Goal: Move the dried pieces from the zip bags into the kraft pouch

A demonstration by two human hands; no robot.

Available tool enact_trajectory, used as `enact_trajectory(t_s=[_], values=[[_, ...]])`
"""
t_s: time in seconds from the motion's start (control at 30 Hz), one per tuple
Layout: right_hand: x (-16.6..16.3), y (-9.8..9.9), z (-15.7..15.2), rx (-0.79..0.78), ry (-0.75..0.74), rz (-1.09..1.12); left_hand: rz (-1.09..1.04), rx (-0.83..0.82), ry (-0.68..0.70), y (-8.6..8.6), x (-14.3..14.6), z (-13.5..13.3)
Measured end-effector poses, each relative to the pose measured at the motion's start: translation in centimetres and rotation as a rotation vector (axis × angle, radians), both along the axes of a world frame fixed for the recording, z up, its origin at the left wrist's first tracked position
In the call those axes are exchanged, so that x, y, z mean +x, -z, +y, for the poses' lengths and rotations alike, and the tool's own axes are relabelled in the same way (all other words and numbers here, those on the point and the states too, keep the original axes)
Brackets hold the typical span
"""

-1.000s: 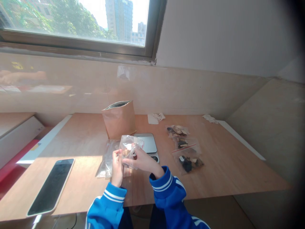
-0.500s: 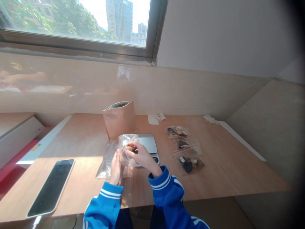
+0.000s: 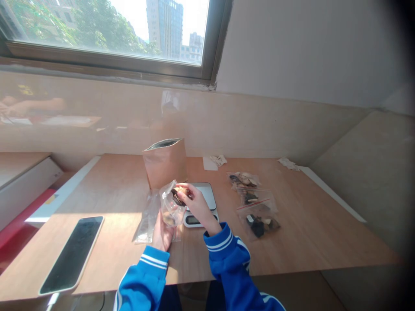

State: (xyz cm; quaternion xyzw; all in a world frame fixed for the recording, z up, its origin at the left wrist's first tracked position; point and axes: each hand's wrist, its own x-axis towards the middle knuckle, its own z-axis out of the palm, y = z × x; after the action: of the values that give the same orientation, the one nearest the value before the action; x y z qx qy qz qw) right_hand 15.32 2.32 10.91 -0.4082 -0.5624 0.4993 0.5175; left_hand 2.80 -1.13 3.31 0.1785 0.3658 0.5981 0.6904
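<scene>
The person's right hand (image 3: 195,202) has its grip closed in a pinch on a dark chunk (image 3: 177,197), held at the mouth of a clear zip bag (image 3: 169,206). The left hand (image 3: 161,236) grips the bag low down from behind, its fingers partly hidden by the plastic, and paler pieces sit in the bag's bottom. Both hands are above the wooden counter (image 3: 301,229). A digital scale (image 3: 208,191) lies just right of the bag, its platform partly blocked by the right hand, with its display (image 3: 193,220) showing below. Just behind stands a kraft pouch (image 3: 165,163), and a flat clear bag (image 3: 148,218) lies beside the left hand. To the right are three zip bags of dark and pale pieces (image 3: 254,203), well left of them a phone (image 3: 71,255), and tissue scraps (image 3: 219,160) lie near the wall.
</scene>
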Motion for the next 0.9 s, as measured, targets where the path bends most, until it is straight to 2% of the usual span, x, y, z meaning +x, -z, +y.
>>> enact_trajectory(t_s=[0.13,0.27,0.4,0.53,0.63,0.7,0.9], values=[[0.2,-1.0,1.0,-0.060,-0.001,0.221,-0.004,-0.030,-0.013,0.2,-0.1,-0.1],[0.2,-3.3,3.3,-0.017,0.062,0.396,-0.094,-0.087,-0.047,1.7,-0.3,0.4],[-0.7,-7.3,6.8,0.217,0.140,0.319,-0.158,-0.082,-0.062,2.8,-0.6,0.6],[-2.6,-10.2,10.9,0.505,0.219,0.131,-0.210,-0.088,-0.040,2.6,-0.8,0.5],[-3.9,-10.2,13.5,0.685,0.333,-0.074,-0.225,-0.093,-0.017,2.2,-0.9,0.5],[-4.3,-9.3,14.5,0.762,0.336,-0.221,-0.224,-0.084,-0.012,2.2,-0.8,0.5],[-4.3,-6.6,14.6,0.812,0.290,-0.480,-0.244,-0.055,-0.001,2.5,-0.8,0.5]])
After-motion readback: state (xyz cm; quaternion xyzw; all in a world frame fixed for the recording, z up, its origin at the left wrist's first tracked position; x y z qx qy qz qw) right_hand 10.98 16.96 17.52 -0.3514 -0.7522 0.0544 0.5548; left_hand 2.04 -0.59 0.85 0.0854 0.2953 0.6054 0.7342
